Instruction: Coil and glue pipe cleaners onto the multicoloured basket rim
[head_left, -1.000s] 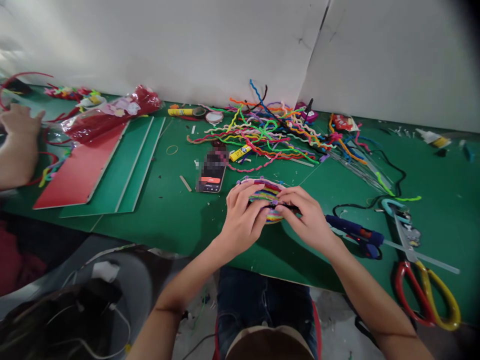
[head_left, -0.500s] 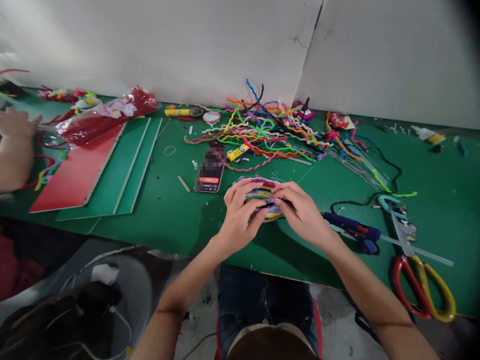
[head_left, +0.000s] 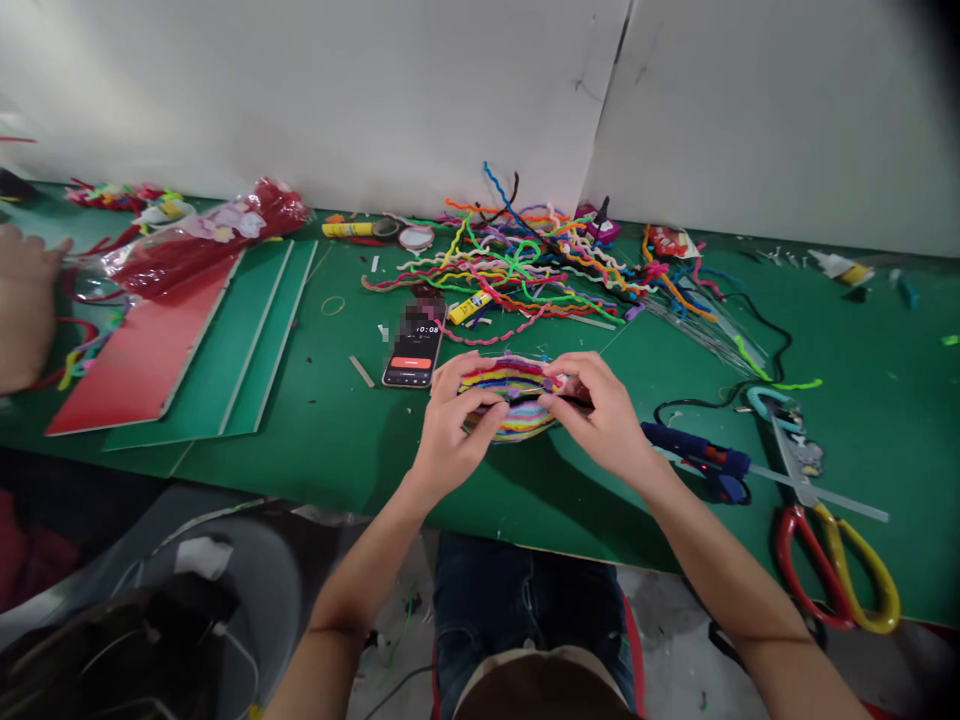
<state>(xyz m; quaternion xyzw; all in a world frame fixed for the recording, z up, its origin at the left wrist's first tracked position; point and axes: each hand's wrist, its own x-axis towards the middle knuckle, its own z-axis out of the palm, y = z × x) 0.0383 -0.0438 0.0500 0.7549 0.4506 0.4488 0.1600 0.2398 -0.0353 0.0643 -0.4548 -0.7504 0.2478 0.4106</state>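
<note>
Far left: a co-worker's hand (head_left: pixel 26 300), cut off by the frame edge, soft, can't tell what it touches. Next, a red bundle (head_left: pixel 180 250) in shiny clear plastic, glare hiding some detail. It overlaps the top of a flat red board (head_left: pixel 146 350); green boards (head_left: pixel 251 375) sit partly hidden underneath, pale straight edges showing. Below, a grey round bin (head_left: pixel 281 560), cut off, dark contents hard to make out.

Phone (head_left: pixel 414 355) flat on the green table (head_left: pixel 345 450), top of screen pixelated.

Left hand (head_left: pixel 457 420): curled round the left end of the striped piece (head_left: pixel 514 368), thumb on the front. Piece is rounded, fuzzy, banded in many colours; both ends covered by fingers. It's between the two hands at the near side of the table; can't tell if it rests on it. Black strip (head_left: pixel 529 402) runs across its middle, ends hidden. Behind, a tangle of fuzzy wavy pipe cleaners (head_left: pixel 525 262), individual strands hard to trace.

Right hand (head_left: pixel 600 410): closed on the piece's right end, thumb and fingers narrow.

Right: dark blue glue gun (head_left: pixel 697 450), nozzle end by the right wrist, translucent rod (head_left: pixel 851 502) out the back, crossing metal scissors (head_left: pixel 802 480) with one red and one yellow looped handle.
</note>
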